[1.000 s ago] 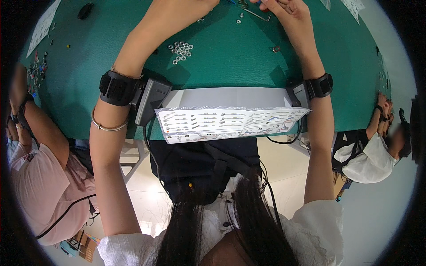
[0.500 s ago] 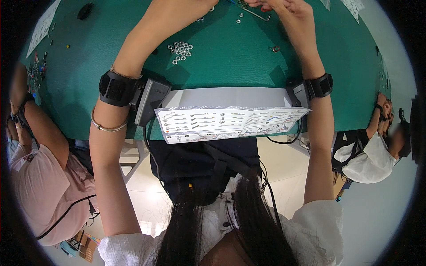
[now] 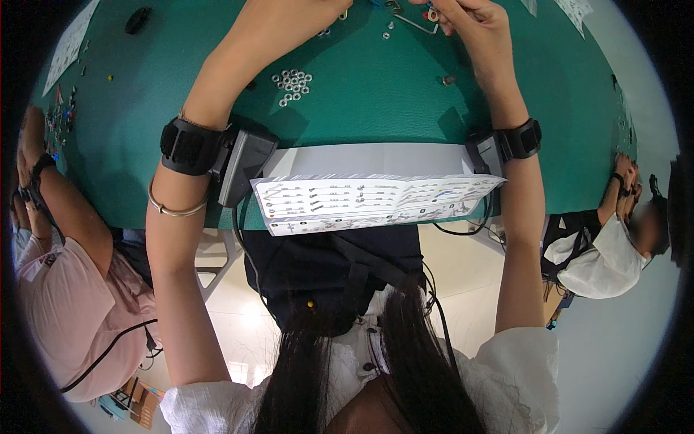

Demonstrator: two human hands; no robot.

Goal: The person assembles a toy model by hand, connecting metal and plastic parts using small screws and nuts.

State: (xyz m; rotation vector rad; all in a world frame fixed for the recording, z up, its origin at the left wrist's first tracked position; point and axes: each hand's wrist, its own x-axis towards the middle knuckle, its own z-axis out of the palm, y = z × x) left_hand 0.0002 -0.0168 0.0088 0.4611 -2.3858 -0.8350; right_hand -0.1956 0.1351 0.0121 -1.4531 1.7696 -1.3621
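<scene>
My left hand [image 3: 303, 18] reaches to the top edge of the picture, where its fingers are cut off, so what they do is hidden. Some small metal parts [image 3: 323, 32] lie by its fingers. At the upper right my right hand [image 3: 481, 25] has its fingers pressed together around a small part with red and metal on it [image 3: 433, 14], partly covered by the fingers. An L-shaped hex key [image 3: 416, 24] lies beside these fingertips, with a few small nuts [image 3: 389, 30] near it. A cluster of loose silver hex nuts [image 3: 292, 85] rests between my forearms.
A folded instruction sheet [image 3: 376, 206] stands at the near edge of the green table [image 3: 361, 116]. A small reddish metal part [image 3: 448, 80] lies near my right wrist. Other people [image 3: 79, 304] sit at both sides, with scattered parts [image 3: 61, 116] at the far left.
My right fingers have shifted slightly, and the red and metal part shows more between them. The hex key has moved a little left. My left hand is nearly unchanged.
</scene>
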